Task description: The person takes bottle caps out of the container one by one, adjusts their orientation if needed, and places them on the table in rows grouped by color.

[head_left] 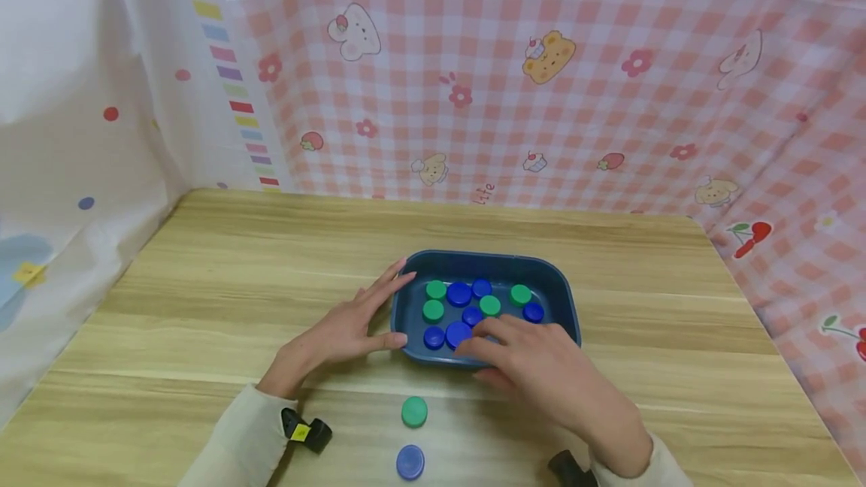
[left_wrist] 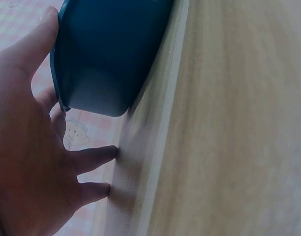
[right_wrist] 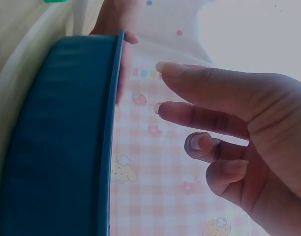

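A dark blue rectangular plastic tub (head_left: pixel 568 299) stands on the table with several green caps (head_left: pixel 520 295) and blue caps (head_left: pixel 458 294) lying inside. At its left end, my left hand (head_left: pixel 345 325) touches the rim with thumb and fingers spread and fairly straight. In the left wrist view, two fingers of the left hand (left_wrist: pixel 37 142) reach down to the tabletop beside the tub (left_wrist: pixel 101 59). Over the tub's near right side hovers my right hand (head_left: pixel 534 363). The right wrist view shows the right hand (right_wrist: pixel 239 132) above the rim, thumb and forefinger apart, nothing between them.
On the wooden table (head_left: pixel 203 307), a green cap (head_left: pixel 414 412) and a blue cap (head_left: pixel 410 462) lie in front of the tub. A pink checked cloth (head_left: pixel 473 58) hangs along the back and right. White cloth (head_left: pixel 81 134) hangs at the left.
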A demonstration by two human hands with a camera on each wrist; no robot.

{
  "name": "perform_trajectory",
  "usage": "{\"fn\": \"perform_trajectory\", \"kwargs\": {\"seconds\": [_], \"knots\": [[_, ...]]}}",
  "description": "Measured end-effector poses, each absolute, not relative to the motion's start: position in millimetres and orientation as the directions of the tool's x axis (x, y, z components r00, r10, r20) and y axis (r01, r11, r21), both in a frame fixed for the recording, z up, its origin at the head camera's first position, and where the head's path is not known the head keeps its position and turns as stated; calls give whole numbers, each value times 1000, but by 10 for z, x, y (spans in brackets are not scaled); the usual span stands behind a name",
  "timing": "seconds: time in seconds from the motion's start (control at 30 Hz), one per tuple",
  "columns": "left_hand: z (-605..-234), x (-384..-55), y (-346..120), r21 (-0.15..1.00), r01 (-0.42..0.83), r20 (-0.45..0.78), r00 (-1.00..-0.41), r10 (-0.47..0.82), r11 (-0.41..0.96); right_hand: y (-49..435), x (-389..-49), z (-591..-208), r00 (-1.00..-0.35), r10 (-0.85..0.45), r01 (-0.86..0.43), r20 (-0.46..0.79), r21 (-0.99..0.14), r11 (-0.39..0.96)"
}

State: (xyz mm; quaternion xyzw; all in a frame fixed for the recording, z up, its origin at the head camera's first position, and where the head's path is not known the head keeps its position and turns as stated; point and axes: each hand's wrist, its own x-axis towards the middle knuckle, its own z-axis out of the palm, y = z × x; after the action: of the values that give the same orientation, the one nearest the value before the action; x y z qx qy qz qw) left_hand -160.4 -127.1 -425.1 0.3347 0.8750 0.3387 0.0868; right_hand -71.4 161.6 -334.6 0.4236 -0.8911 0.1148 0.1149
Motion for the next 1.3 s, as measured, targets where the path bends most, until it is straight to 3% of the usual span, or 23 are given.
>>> {"fn": "perform_trajectory", "kwargs": {"seconds": [0.43, 0.6, 0.83, 1.07, 1.3], "knots": [[-4227, -1597, -1266, 641, 550, 82, -744, 663, 536, 1725, -848, -3339, -573, -763, -811, 300, -71, 581], [-4219, -1598, -1276, 645, 546, 85, -746, 660, 534, 1730, -1000, -3270, -514, -831, -851, 213, -10, 525], [-4208, -1593, -1296, 647, 537, 77, -752, 655, 541, 1693, -1254, -3188, -428, -895, -903, 125, -15, 429], [-4209, -1603, -1281, 643, 548, 81, -743, 664, 535, 1686, -1434, -3196, -423, -906, -905, 1, 33, 423], [-4228, -1599, -1306, 639, 550, 80, -743, 664, 538, 1569, -1479, -3264, -416, -898, -908, -142, 8, 420]]}}
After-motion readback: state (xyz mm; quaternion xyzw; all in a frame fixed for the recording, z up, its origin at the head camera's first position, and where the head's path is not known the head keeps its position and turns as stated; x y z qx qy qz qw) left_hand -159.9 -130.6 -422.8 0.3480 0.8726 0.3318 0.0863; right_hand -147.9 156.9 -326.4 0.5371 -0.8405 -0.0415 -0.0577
